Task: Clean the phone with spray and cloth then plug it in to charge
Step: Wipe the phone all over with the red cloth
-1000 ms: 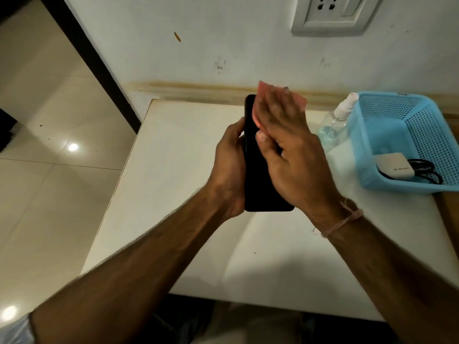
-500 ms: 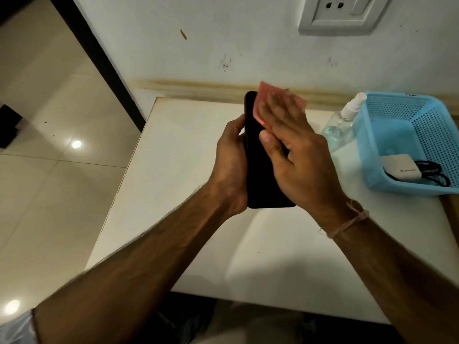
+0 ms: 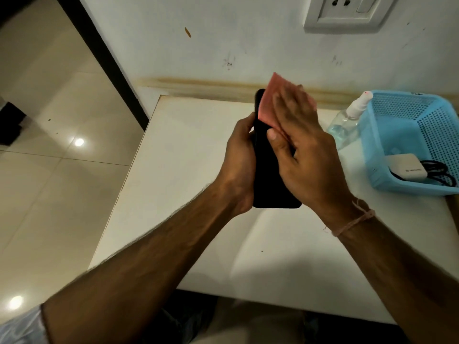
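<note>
Hold: my left grip is clamped round the phone, fingers curled on its edge.
Wipe: my right grip is spread flat, pressing the pink cloth onto the phone's upper half.
Phone: between both grips, over the counter.
Method: I judge long overlapping strokes, light pressure and a steady left grip best.
Pending: charger in the basket, right of my right grip.

**No legible text**

Nothing in view can be read. The white charger in the blue basket carries a short line of dark print on its upper face, near the side where the cable lies. It is too small and blurred to make out.
</note>
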`<act>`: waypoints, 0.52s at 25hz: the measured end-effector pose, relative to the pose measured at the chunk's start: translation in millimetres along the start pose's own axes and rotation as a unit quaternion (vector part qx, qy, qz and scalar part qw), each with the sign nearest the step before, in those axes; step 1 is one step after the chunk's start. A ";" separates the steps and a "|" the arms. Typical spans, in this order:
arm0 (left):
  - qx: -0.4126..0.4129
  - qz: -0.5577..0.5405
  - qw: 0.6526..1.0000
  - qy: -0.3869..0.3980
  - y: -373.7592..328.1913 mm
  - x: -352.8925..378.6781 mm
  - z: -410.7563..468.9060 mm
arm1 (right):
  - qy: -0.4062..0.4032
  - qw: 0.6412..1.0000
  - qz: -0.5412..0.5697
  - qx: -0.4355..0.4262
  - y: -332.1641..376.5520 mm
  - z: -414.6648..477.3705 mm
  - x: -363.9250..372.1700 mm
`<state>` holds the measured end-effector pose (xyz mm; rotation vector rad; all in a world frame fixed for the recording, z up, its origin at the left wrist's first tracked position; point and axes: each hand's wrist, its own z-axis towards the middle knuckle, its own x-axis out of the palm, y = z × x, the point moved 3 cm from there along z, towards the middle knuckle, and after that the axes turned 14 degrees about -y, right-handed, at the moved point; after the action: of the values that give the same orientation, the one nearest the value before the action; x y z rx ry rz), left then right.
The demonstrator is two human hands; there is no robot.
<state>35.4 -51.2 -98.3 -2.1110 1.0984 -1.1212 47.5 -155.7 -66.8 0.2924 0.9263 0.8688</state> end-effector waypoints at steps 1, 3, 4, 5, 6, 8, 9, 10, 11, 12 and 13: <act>-0.001 0.003 1.000 0.007 1.0 0.5 -0.1 | 0.000 1.000 0.012 -0.005 1.5 -0.3 -0.6; -0.006 -0.013 1.000 0.024 -3.4 -2.2 2.3 | 0.011 0.998 0.053 -0.031 7.5 -2.4 -3.3; -0.011 -0.034 0.999 0.027 -7.5 -5.2 5.1 | 0.021 0.996 0.076 -0.046 11.3 -5.2 -3.7; -0.022 -0.061 0.997 0.032 -11.3 -8.2 7.6 | 0.032 0.993 0.095 -0.061 13.7 -9.0 -4.1; -0.034 -0.085 0.995 0.035 -15.2 -10.4 9.1 | 0.036 0.991 0.108 -0.073 13.9 -12.0 -5.5; -0.036 -0.095 0.994 0.030 -20.9 -15.1 13.1 | 0.018 0.991 0.108 -0.082 9.4 -12.1 -9.5; -0.027 -0.089 0.995 0.023 -22.5 -16.2 14.4 | 0.000 0.993 0.093 -0.078 5.7 -10.3 -10.6; -0.017 -0.081 0.996 0.021 -22.6 -15.9 13.9 | -0.016 0.995 0.070 -0.068 1.7 -8.3 -10.8; -0.011 -0.069 0.997 0.022 -21.3 -14.3 12.1 | -0.023 0.997 0.049 -0.052 -1.6 -5.7 -9.9; -0.010 -0.049 0.999 0.021 -18.8 -11.9 9.6 | -0.021 0.999 0.035 -0.033 -3.2 -3.3 -7.9; -0.012 -0.027 0.999 0.019 -15.7 -9.7 7.2 | -0.013 0.999 0.031 -0.018 -2.7 -2.1 -4.9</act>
<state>44.8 -34.0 -94.9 -2.1578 1.0836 -1.1825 45.7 -161.5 -66.7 0.3015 0.8802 0.9360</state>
